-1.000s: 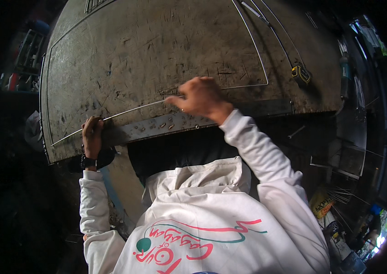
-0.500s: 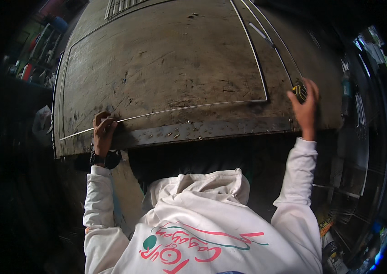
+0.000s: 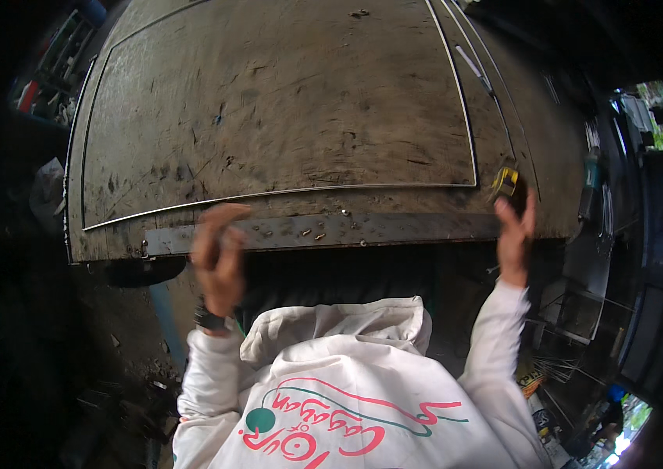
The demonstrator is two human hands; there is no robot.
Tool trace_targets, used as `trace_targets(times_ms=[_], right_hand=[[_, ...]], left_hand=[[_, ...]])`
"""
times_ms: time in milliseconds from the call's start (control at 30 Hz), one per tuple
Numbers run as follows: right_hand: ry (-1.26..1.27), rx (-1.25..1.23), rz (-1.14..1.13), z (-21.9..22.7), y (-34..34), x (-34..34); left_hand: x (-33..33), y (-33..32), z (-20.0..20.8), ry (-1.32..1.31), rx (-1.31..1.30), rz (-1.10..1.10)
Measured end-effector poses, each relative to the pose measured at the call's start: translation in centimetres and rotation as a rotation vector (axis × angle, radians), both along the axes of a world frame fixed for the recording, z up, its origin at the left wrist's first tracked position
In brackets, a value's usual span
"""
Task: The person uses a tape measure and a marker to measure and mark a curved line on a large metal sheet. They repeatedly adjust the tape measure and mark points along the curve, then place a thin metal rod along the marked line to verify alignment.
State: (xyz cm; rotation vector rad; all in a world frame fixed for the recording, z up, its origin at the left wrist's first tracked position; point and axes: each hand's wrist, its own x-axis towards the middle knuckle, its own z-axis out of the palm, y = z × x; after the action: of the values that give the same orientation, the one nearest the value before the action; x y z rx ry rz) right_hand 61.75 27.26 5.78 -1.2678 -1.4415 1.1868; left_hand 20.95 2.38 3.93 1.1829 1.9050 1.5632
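Note:
On the scuffed brown worktable (image 3: 323, 102) lies a large rectangular frame of thin metal rod (image 3: 308, 190). My left hand (image 3: 220, 254), smeared by motion, hovers over the table's front edge just below the frame's near side. Its fingers look apart, with nothing seen in them. At the right, beyond the frame's corner, my right hand (image 3: 514, 242) has its thumb and fingers around the near end of a yellow and black tape measure (image 3: 506, 182). The tape measure's lower part is partly hidden by the fingers.
A flat metal strip (image 3: 292, 232) with small bits on it runs along the front edge. Right of the frame lie a white pen-like stick (image 3: 469, 60) and thin rods (image 3: 505, 125). A teal tool (image 3: 591, 173) and metal stock stand beyond the table's right side.
My left hand has let go of the frame's near rod and moved right and toward me. My right hand and the tape measure have shifted a little nearer; the view has moved slightly.

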Motion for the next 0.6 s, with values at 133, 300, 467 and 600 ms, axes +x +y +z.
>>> trace_targets(times_ms=[133,300,467,600], right_hand=[[0.259,-0.289,0.424,1.2,-13.1,-11.1],[0.015,-0.193,0.750,0.5,-14.9,-14.3],[0.701,-0.823,0.613,0.3,-12.9,-15.5],[1.448,-0.898,0.977,-0.6,-10.8,-16.6]], left_hand=[[10.9,2.3,-0.3,-0.576,0.111,-0.515],[7.9,0.3,-0.8,-0.645,-0.075,-0.550],[4.8,-1.9,-0.9,-0.705,-0.177,-0.437],[4.0,-2.3,-0.1,-0.830,-0.083,-0.261]])
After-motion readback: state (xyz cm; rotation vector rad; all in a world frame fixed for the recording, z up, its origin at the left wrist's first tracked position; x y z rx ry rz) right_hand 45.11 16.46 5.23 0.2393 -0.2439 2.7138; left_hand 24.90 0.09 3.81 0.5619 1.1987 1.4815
